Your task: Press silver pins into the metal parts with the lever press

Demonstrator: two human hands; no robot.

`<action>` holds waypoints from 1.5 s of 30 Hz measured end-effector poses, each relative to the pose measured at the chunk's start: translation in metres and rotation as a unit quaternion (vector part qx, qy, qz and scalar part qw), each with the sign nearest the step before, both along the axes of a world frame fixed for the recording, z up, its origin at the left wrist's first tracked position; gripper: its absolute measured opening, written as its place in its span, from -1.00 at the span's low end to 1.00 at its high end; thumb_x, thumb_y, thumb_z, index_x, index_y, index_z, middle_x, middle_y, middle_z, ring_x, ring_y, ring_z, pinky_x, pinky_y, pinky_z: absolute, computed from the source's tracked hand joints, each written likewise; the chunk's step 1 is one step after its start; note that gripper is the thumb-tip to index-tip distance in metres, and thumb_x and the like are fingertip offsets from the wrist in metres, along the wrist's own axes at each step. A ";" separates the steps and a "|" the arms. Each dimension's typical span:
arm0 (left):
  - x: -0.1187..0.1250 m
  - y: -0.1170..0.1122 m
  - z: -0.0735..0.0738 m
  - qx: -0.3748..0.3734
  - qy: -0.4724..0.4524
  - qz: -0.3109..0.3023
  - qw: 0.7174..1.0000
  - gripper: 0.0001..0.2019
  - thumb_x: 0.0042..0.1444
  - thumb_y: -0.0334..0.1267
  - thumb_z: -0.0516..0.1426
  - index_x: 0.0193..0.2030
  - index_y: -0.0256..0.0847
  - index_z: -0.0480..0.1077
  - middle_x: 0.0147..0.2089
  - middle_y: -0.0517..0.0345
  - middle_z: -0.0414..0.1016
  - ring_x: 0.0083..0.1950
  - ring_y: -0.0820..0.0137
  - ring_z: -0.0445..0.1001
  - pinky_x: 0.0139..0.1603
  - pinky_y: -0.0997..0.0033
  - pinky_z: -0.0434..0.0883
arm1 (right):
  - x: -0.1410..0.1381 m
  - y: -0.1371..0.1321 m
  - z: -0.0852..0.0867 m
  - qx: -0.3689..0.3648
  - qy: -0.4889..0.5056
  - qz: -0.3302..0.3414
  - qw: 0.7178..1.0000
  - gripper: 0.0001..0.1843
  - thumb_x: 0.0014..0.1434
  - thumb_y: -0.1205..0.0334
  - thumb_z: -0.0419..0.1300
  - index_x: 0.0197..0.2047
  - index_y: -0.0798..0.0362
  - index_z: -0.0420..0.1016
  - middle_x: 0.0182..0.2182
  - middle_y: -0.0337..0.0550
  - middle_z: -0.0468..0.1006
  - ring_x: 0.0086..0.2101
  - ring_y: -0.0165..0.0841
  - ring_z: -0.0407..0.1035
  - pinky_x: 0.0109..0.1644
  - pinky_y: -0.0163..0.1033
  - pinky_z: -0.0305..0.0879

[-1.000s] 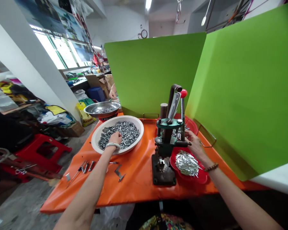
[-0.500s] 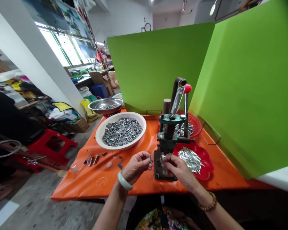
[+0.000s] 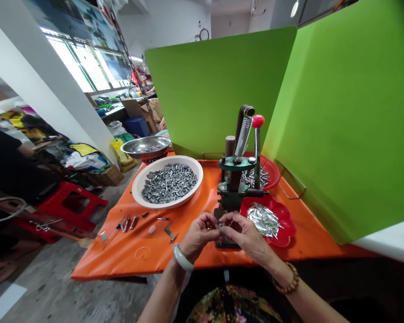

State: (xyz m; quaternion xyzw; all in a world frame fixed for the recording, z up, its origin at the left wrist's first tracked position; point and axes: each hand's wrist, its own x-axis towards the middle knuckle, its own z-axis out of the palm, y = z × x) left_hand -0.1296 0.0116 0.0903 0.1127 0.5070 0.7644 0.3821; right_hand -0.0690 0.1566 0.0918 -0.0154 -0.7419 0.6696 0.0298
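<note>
My left hand (image 3: 201, 233) and my right hand (image 3: 242, 232) meet in front of the small green hand press (image 3: 237, 179), fingertips pinched together on small metal parts (image 3: 218, 226). The left wrist wears a pale bangle, the right a bead bracelet. The press stands on the orange table (image 3: 188, 251), with a spring and a red-knobbed lever. A white bowl of small grey metal sleeves (image 3: 168, 181) sits to the left. A red dish of thin silver pins (image 3: 267, 218) lies to the right of the press.
A second red dish of metal parts (image 3: 267, 172) sits behind the press, and a steel bowl (image 3: 144, 147) stands at the far left corner. Loose tools and bits (image 3: 128, 223) lie on the table's left. Green screens (image 3: 323, 121) wall the back and right. A red stool (image 3: 67, 206) stands on the floor.
My left hand left the white bowl and my right hand left the press side. Both came toward me and now pinch small parts together in front of the press.
</note>
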 end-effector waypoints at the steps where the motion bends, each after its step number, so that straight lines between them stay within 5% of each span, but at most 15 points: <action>1: 0.000 0.002 -0.004 -0.004 0.010 0.002 1.000 -0.66 -0.22 -0.34 0.25 -0.35 -0.28 0.16 -0.44 0.28 0.32 -0.48 0.58 0.38 -0.40 0.55 0.34 | 0.000 0.001 -0.002 0.026 0.009 -0.005 1.000 -0.75 0.04 0.15 0.13 -0.23 0.12 0.36 -0.47 -0.23 0.35 -0.52 -0.54 0.22 -0.46 -0.43 0.17; 7: -0.006 0.013 -0.042 -0.097 0.092 0.038 0.990 -0.64 -0.27 -0.35 0.24 -0.29 -0.28 0.22 -0.40 0.26 0.34 -0.47 0.62 0.33 -0.41 0.59 0.32 | -0.001 0.018 -0.021 0.134 0.000 -0.019 0.991 -0.85 0.05 0.23 0.08 -0.33 0.11 0.37 -0.50 -0.24 0.37 -0.52 -0.52 0.22 -0.44 -0.43 0.16; 11: -0.015 0.019 -0.071 -0.223 0.192 0.083 0.952 -0.67 -0.22 -0.37 0.18 -0.22 -0.26 0.28 -0.36 0.23 0.35 -0.53 0.68 0.24 -0.49 0.65 0.24 | -0.009 0.031 -0.046 0.195 -0.006 -0.056 0.979 -0.86 0.07 0.24 0.03 -0.33 0.09 0.36 -0.45 -0.23 0.39 -0.46 -0.48 0.25 -0.37 -0.39 0.17; 18: -0.024 0.040 -0.095 -0.307 0.281 0.109 0.903 -0.56 -0.27 -0.34 0.22 -0.14 -0.18 0.32 -0.26 0.20 0.38 -0.50 0.68 0.25 -0.45 0.64 0.26 | -0.029 0.035 -0.071 0.300 0.040 -0.109 0.947 -0.85 0.07 0.27 0.03 -0.38 0.11 0.39 -0.40 -0.14 0.40 -0.37 -0.41 0.28 -0.27 -0.33 0.19; 23: -0.032 0.054 -0.104 -0.316 0.359 0.109 0.871 -0.61 -0.26 -0.31 0.23 -0.18 -0.15 0.37 -0.33 0.20 0.39 -0.45 0.60 0.26 -0.36 0.56 0.27 | -0.034 0.035 -0.073 0.349 0.032 -0.091 0.932 -0.82 0.10 0.35 -0.01 -0.39 0.13 0.40 -0.39 -0.12 0.40 -0.37 -0.42 0.28 -0.27 -0.34 0.17; 33: -0.032 0.060 -0.114 -0.280 0.423 0.112 0.854 -0.77 -0.08 -0.39 0.10 -0.21 -0.18 0.32 -0.27 0.13 0.39 -0.23 0.47 0.33 -0.19 0.46 0.27 | -0.038 0.048 -0.070 0.342 0.038 -0.051 0.937 -0.85 0.08 0.35 0.00 -0.36 0.14 0.39 -0.40 -0.15 0.38 -0.37 -0.44 0.26 -0.28 -0.36 0.18; 40: -0.033 0.061 -0.116 -0.290 0.405 0.113 0.860 -0.76 -0.12 -0.34 0.13 -0.23 -0.19 0.32 -0.28 0.16 0.38 -0.26 0.47 0.33 -0.18 0.44 0.27 | -0.037 0.120 -0.074 0.518 -0.055 -0.107 0.847 -0.77 0.08 0.46 -0.08 -0.31 0.15 0.38 -0.36 -0.11 0.35 -0.38 -0.47 0.24 -0.30 -0.39 0.08; 45: -0.032 0.061 -0.113 -0.282 0.403 0.122 0.862 -0.77 -0.13 -0.36 0.13 -0.25 -0.19 0.32 -0.28 0.15 0.39 -0.26 0.46 0.33 -0.18 0.43 0.26 | -0.039 0.135 -0.086 0.568 -0.080 -0.084 0.815 -0.77 0.05 0.51 -0.06 -0.30 0.14 0.36 -0.27 -0.06 0.32 -0.47 -0.50 0.19 -0.44 -0.35 -0.08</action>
